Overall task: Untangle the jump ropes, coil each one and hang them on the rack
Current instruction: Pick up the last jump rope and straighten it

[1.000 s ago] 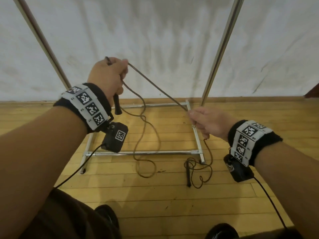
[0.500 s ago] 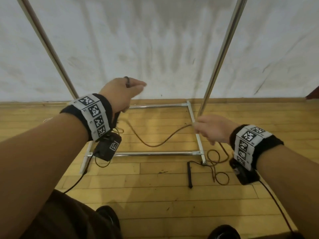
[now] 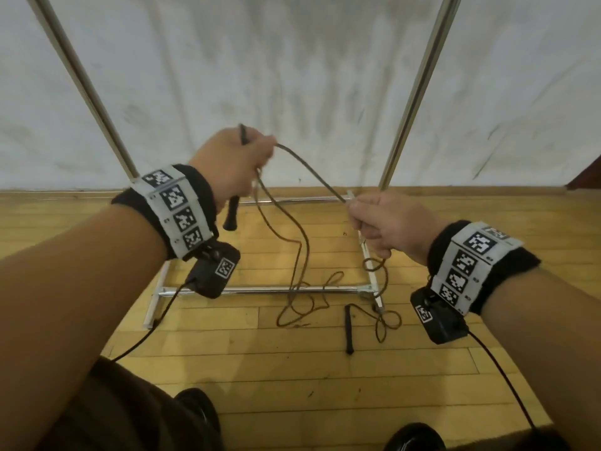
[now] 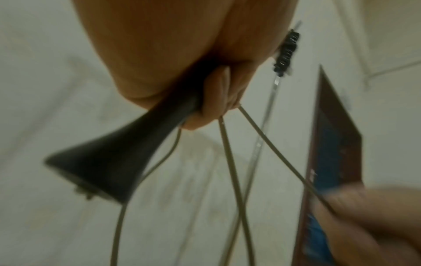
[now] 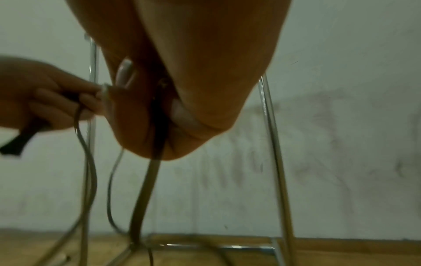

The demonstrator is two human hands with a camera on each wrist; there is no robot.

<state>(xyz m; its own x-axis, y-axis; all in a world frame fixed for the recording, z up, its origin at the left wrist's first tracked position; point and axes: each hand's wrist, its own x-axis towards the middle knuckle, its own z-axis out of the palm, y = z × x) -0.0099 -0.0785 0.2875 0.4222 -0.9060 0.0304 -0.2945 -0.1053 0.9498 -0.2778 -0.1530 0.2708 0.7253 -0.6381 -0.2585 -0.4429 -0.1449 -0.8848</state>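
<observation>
Head view shows the left hand, above center, curled around a black handle and strands of the rope. One strand runs taut down to the right hand, right of center, which pinches it in a closed fist. Loops hang from the left hand to the floor, where they lie tangled across the rack base at center. A second handle lies on the floor just below that base, lower right. Rack poles rise along the wall. Left wrist view confirms the fingers wrapped on handle and strands.
</observation>
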